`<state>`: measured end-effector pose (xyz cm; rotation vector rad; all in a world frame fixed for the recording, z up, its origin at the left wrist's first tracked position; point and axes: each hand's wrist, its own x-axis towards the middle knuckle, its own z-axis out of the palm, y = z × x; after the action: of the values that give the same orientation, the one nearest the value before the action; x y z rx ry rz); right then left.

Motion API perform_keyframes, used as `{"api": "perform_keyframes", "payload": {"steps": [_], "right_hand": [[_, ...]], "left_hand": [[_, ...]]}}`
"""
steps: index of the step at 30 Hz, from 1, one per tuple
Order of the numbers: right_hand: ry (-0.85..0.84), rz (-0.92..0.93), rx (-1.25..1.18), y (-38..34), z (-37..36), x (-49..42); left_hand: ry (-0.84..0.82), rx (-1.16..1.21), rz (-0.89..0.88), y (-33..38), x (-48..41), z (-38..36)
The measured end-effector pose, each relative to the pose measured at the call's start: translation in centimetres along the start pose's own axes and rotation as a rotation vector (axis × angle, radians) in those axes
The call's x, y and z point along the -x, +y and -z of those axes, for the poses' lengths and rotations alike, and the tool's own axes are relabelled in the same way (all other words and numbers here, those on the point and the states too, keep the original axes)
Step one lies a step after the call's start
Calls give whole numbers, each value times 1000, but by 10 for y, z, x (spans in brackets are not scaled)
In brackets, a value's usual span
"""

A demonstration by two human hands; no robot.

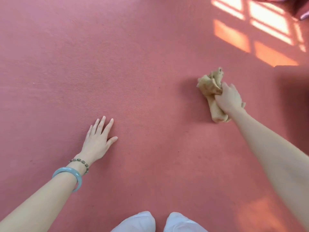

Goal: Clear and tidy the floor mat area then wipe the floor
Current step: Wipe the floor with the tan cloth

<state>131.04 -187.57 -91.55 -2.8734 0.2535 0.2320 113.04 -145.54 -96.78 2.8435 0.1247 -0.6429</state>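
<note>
A crumpled tan cloth (211, 84) lies bunched on the red floor (133, 56) at the right. My right hand (229, 98) is closed around its middle and presses it to the floor; cloth sticks out above and below the fist. My left hand (97, 141) rests flat on the floor at the lower left, palm down, fingers spread, holding nothing. A pale green bangle and a bead bracelet sit on that wrist.
Sunlight patches (260, 30) fall on the floor at the upper right, beside a dark object (301, 7) in the corner. My knees in white trousers (158, 222) show at the bottom edge. A dark shadow (294, 97) lies at the right edge.
</note>
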Motion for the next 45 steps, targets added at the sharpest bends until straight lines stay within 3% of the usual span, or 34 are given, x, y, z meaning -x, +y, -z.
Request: {"api": "perform_keyframes", "payload": {"steps": [3, 5, 13, 19, 22, 26, 30, 33, 37, 42, 45], "right_hand": [[51, -171, 32, 11, 7, -27], [42, -168, 19, -14, 1, -31], [-181, 420, 30, -181, -65, 60], [-481, 855, 26, -232, -79, 122], [-463, 715, -79, -209, -74, 64], [-160, 332, -34, -141, -44, -28], [73, -47, 57, -83, -7, -61], [66, -104, 46, -100, -14, -63], [-33, 124, 7, -189, -49, -34], [-216, 566, 1, -295, -93, 75], [-400, 896, 5, -312, -105, 151]], "left_hand": [[15, 13, -3, -1, 0, -2], [17, 12, -3, -2, -1, -2], [56, -3, 1, -3, 2, -4], [75, -8, -3, -1, 2, -5], [77, -1, -13, -3, 2, -6], [63, 7, -6, -2, 4, -5], [56, 6, -3, 1, 2, -3], [61, 22, -2, 1, 1, -3], [58, 12, -1, 1, 1, -4], [103, 26, -17, 0, 1, -4], [89, 75, 125, 10, 2, 5]]}}
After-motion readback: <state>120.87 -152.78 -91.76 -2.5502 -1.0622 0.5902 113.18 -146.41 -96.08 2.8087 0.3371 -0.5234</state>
